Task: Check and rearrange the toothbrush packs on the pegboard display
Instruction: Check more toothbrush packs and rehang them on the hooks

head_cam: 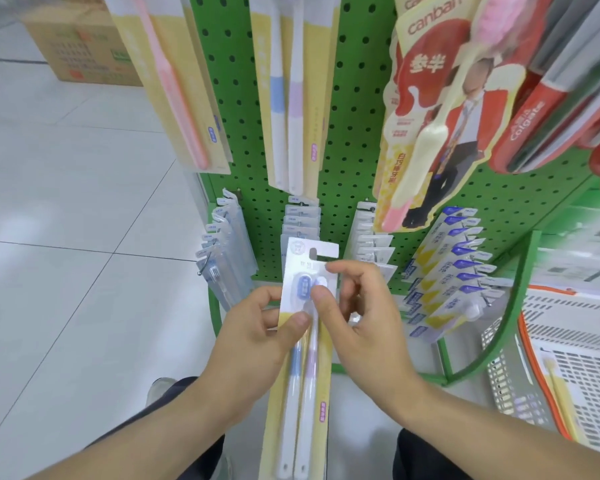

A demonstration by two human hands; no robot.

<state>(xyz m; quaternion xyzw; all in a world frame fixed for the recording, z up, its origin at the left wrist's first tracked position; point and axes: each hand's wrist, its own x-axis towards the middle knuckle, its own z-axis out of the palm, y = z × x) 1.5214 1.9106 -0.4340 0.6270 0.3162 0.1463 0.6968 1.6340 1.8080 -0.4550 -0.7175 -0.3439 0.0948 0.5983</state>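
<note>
In front of the green pegboard (354, 133) I hold a two-brush toothbrush pack (300, 393), yellow and white card with a blue and a lilac brush, hang hole at the top. My left hand (257, 337) grips its left edge, thumb across the front. My right hand (357, 320) pinches the upper part, thumb on the brush heads and forefinger by the card's top edge. A matching two-brush pack (291, 98) hangs above, with a pink single-brush pack (174, 84) to its left.
Rows of clear packs (226, 247) and blue-and-yellow packs (454, 271) hang on lower pegs. Red Colgate packs (551, 109) and a canban pack (430, 116) hang at the upper right. White baskets (568, 358) stand on the right, a cardboard box (80, 46) on the floor far left.
</note>
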